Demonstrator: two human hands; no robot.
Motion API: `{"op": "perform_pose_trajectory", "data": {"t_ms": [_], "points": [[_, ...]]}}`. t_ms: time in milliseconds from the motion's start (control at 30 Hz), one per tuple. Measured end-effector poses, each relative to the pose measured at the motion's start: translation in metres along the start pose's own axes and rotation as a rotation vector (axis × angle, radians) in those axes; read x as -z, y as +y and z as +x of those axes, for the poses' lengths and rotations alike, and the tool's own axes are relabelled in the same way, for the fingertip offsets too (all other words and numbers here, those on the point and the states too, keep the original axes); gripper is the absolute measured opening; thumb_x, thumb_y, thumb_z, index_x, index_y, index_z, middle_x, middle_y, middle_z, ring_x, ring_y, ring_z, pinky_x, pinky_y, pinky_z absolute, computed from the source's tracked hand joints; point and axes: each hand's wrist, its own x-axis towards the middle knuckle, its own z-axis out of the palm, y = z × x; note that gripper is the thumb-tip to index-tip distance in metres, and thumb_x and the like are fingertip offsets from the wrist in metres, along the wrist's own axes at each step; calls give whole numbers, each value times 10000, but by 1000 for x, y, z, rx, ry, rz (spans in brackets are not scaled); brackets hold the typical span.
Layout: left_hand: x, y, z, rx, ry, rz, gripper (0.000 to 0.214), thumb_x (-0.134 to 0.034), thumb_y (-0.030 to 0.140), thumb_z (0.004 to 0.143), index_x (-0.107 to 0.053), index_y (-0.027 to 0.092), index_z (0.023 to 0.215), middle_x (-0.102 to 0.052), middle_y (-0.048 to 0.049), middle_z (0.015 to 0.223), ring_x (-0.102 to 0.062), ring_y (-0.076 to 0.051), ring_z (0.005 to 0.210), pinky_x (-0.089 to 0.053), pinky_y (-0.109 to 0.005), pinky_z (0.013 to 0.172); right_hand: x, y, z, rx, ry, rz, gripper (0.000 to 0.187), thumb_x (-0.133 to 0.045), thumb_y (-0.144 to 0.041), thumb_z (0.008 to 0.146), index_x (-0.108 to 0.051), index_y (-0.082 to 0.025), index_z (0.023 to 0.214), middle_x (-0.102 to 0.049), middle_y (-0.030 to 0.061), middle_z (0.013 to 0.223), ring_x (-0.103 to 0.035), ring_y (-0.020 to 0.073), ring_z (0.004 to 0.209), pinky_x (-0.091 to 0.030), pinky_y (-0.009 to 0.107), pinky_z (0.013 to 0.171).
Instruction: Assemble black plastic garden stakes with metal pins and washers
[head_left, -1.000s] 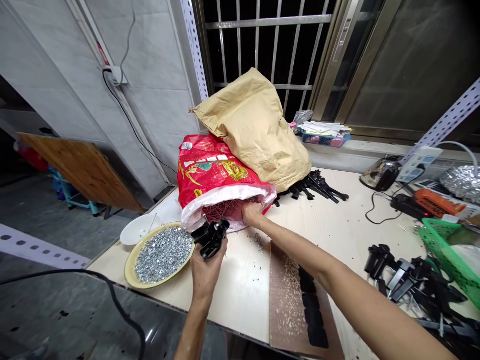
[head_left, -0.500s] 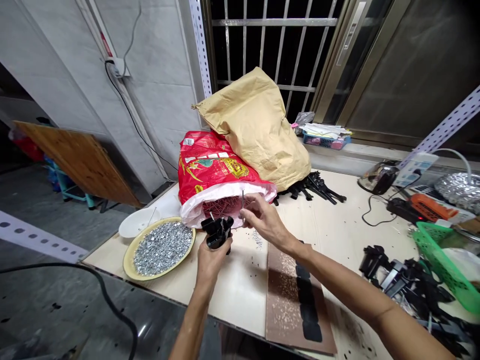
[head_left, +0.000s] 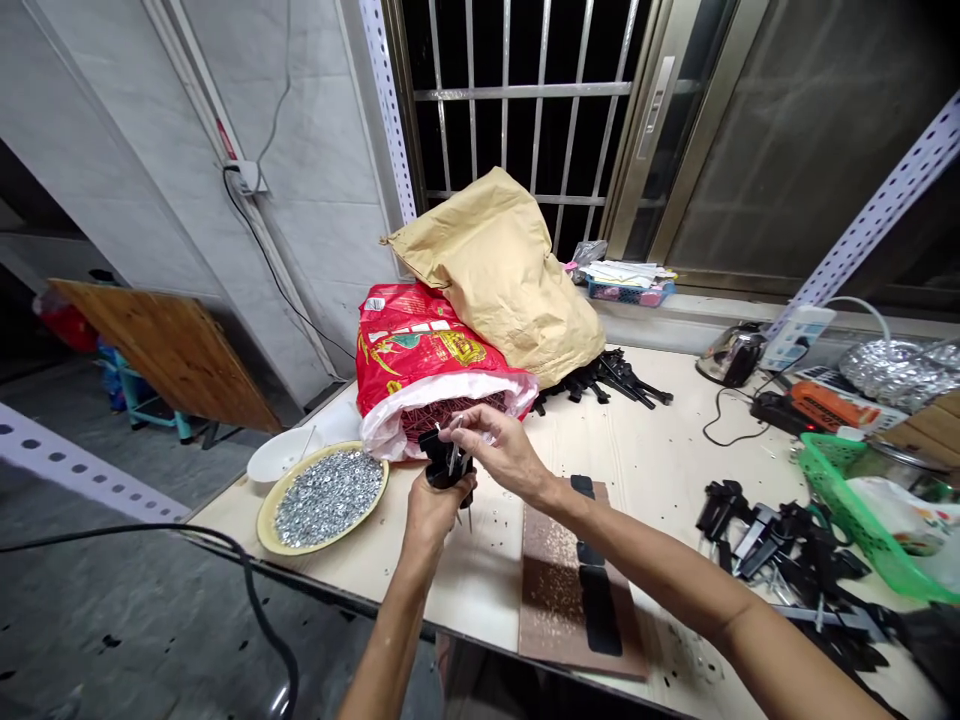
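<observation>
My left hand [head_left: 429, 515] is closed around a black plastic part [head_left: 442, 470], held upright over the table just in front of the red bag. Thin metal shanks poke out beneath the part. My right hand [head_left: 499, 455] reaches in from the right, thumb and fingers pinched on a long thin screw [head_left: 454, 457] at the top of the part. Whether its tip sits in a hole I cannot tell. Behind both hands, the red bag [head_left: 420, 330] lies with its white mouth open, showing many reddish-brown screws [head_left: 442, 412]. Left of my hands is a yellow dish [head_left: 262, 525] full of small silvery nuts or washers.
A white bowl [head_left: 274, 455] stands behind the dish. A brown board [head_left: 547, 640] carries several black pads [head_left: 596, 590]. To the right are a heap of black parts [head_left: 795, 550] and a green basket [head_left: 840, 500]. A tan sack [head_left: 510, 280] leans over the red bag.
My right hand has moved left and down, bringing the screw from beside the black part onto its top. My left hand still holds the part. The camera view has shifted slightly.
</observation>
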Motion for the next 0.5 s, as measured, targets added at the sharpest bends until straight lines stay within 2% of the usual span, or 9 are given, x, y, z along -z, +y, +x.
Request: {"op": "perform_pose_trajectory", "data": {"t_ms": [67,133,233,333,500], "points": [[0,4,-6,-19,-20,-19,287,-718,276,512,-671,112,742,-671,-45,625,-612,-178,574,-464,-275,547,1,-10,-3,10,49,81,255,-585,-430,832,-536,-186,890,-674,39,884,-646,156,850,-496,277,796],[-1,7,-12,-31,-32,-14,267,-712,274,518,-665,116,728,-659,-37,601,-604,-175,559,-453,-270,531,1,-18,-7,21,43,114,246,-584,-419,836,-525,-187,890,-681,39,863,-653,161,821,-500,283,773],[-5,10,-19,-45,-46,-8,216,-707,256,508,-637,130,669,-616,-2,538,-555,-147,497,-414,-247,484,3,-23,-14,87,10,-51,175,-586,-356,845,-569,-182,848,-684,56,943,-632,167,903,-470,298,834],[-13,12,-24,-55,-86,-11,199,-710,243,506,-615,134,642,-593,12,514,-534,-134,478,-397,-234,467,11,-22,-19,177,35,-256,121,-592,-283,842,-608,-176,786,-667,66,1023,-580,175,1020,-400,330,938],[-28,23,-30,-41,-168,-81,242,-731,227,523,-631,118,715,-648,-22,597,-596,-152,545,-454,-247,531,32,-23,-22,182,26,-271,123,-631,-276,814,-642,-165,763,-618,82,1075,-544,190,1072,-358,362,977]]}}
